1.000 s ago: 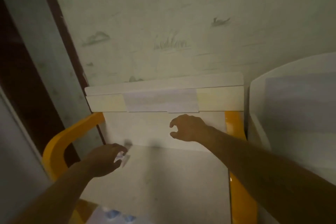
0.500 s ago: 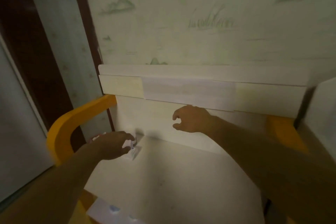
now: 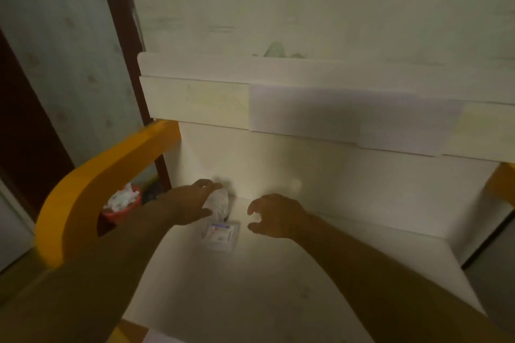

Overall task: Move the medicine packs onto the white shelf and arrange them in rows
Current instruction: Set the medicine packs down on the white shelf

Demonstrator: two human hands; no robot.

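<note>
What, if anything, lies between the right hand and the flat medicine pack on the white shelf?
Nothing visible. The right hand hovers open just right of the flat pack, with bare white shelf between them. The left hand holds another pack behind it.

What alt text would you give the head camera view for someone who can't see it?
Two bare hands reach over a white shelf: the left hand holds a blurred pack near the back, the right hand hovers open, and a flat medicine pack lies between them.
</note>
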